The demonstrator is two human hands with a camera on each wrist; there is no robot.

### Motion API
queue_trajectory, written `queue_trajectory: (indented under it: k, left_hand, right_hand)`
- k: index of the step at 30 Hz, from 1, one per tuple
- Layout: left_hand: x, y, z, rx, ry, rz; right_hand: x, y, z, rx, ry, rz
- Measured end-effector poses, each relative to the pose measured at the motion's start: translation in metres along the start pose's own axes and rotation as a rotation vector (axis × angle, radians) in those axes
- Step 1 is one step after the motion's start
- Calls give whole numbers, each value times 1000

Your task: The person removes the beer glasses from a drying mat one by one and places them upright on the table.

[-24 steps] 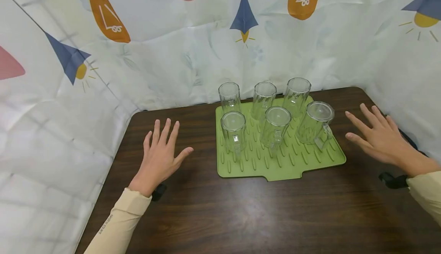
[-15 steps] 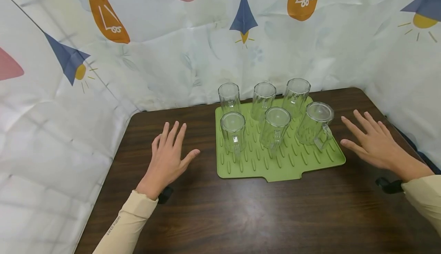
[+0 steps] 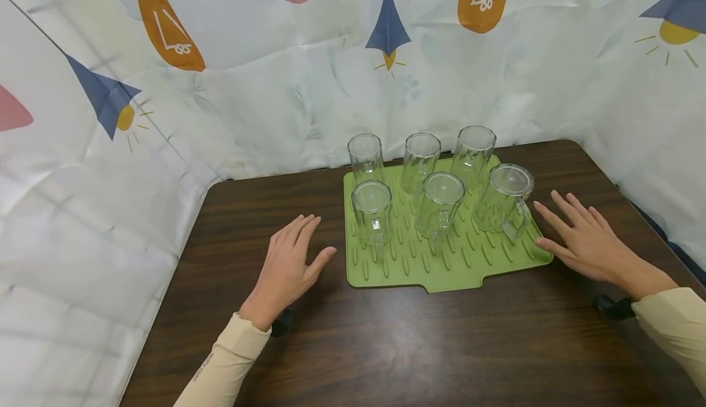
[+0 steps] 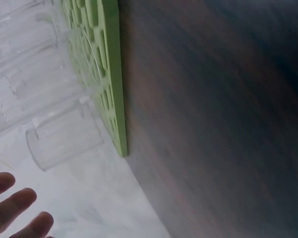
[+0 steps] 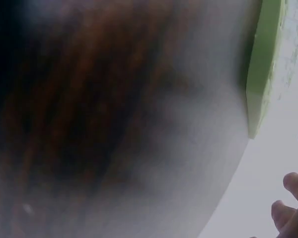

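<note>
A: Which items do we identify first?

B: We identify six clear, faceted glass mugs (image 3: 439,208), set in two rows of three on a light-green, ridged drying mat (image 3: 455,280). The mat lies on a dark brown, wood-grain table (image 3: 386,358).

A: How do we record the front row?

B: We record it as inverted, bases up, handles toward the near side.

A: What is the state of the left hand (image 3: 284,269)?

B: We read it as relaxed: fingers nearly straight, thumb spread. It is positioned left of the mat, apart from it, nearest the front left mug (image 3: 373,214).

A: And the right hand (image 3: 587,241)?

B: Fingers extended and fanned, just beside the front right mug (image 3: 499,201). The thumb is at the mat's right edge; we cannot tell whether they touch.

A: Which surroundings do we note?

B: We note a beige sleeve (image 3: 673,321) on each forearm and, behind the table, a white fabric sheet (image 3: 248,113) printed with orange light bulbs.
</note>
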State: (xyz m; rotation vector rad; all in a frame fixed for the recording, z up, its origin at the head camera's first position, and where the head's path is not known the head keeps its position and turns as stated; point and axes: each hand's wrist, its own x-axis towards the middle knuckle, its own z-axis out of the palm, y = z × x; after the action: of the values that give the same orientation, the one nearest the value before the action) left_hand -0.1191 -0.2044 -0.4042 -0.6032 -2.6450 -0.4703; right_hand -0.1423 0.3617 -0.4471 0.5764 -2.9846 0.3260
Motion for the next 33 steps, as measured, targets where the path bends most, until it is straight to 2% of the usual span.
queue_trajectory:
  k: [5,12,28,33]
  left_hand:
    - [-1,7,7,-122,43,11]
    - [-2,17,15,-278,17,-47]
    - [-1,32,35,-537,-23,-108]
    - [0,35,42,-586,-23,-93]
  right_hand:
    - [0,-2,2,-3,-3,-10]
    - [2,-7,4,-13,-23,-15]
    - [7,-17,8,-4,-188,44]
    - [10,-19,7,22,-254,72]
